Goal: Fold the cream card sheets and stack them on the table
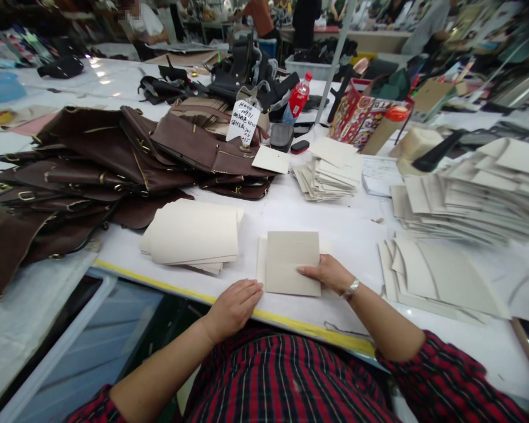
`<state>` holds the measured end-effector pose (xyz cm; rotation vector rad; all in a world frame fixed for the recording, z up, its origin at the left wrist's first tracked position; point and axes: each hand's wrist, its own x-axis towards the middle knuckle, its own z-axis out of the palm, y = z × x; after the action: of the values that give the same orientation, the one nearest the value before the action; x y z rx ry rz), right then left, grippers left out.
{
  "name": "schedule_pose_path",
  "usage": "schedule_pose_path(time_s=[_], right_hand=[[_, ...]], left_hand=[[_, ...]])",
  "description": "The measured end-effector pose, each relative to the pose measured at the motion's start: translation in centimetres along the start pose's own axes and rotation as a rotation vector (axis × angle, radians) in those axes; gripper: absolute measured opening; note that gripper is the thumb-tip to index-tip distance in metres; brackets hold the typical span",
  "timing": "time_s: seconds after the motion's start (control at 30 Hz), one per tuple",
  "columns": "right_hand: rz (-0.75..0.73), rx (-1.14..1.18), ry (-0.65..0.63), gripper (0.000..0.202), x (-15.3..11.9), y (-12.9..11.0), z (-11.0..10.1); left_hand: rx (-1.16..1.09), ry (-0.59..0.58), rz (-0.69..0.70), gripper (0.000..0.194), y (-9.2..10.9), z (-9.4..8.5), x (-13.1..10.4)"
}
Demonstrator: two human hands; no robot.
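Note:
My right hand (328,273) grips a square grey-beige cardboard piece (292,258) by its right edge, thumb on top and the other fingers hidden beneath. Under that piece, a paler sheet (261,261) shows along the left side. My left hand (235,305) lies flat near the table's front edge, fingers stretched out and close together, the tips at the lower left corner of the pale sheet. Just left of the cardboard rests a stack of cream rectangular pieces (196,232). To the right lies another pile of card pieces (445,276), some with curved edges.
Brown leather bags (97,158) are heaped at the left. Behind the cardboard stand a small stack of cards (330,170), a red-labelled bottle (297,100) and a handwritten tag (243,122). A taller card pile (471,194) is at the right. Yellow tape (158,283) marks the table's front edge.

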<state>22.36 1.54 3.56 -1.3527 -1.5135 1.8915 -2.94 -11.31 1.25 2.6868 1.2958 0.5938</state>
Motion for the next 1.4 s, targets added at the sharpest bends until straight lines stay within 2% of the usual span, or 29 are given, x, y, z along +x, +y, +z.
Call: schedule_pose_path(time_s=[0.7, 0.83, 0.97, 1.07, 1.23, 1.4], right_hand=[[0.0, -0.088, 0.063, 0.039, 0.4, 0.4, 0.6], [-0.028, -0.14, 0.072, 0.04, 0.4, 0.5, 0.6], [-0.05, -0.195, 0.073, 0.039, 0.5, 0.4, 0.5], [-0.056, -0.317, 0.06, 0.036, 0.5, 0.0, -0.2], [-0.093, -0.75, 0.134, 0.025, 0.1, -0.9, -1.9], [-0.088, -0.812, 0.149, 0.021, -0.2, -0.9, -2.3]], left_hand=[[-0.023, -0.007, -0.027, 0.037, 0.2, 0.0, -0.3], [-0.005, -0.044, -0.04, 0.038, 0.4, -0.3, 0.3], [0.044, -0.043, -0.036, 0.031, 0.7, -0.9, 1.4], [0.08, -0.031, -0.016, 0.023, 0.9, -1.0, 2.3], [0.106, -0.027, -0.041, 0.013, 1.1, -0.2, 3.6], [0.111, -0.043, -0.093, 0.017, 1.3, 0.7, 4.3]])
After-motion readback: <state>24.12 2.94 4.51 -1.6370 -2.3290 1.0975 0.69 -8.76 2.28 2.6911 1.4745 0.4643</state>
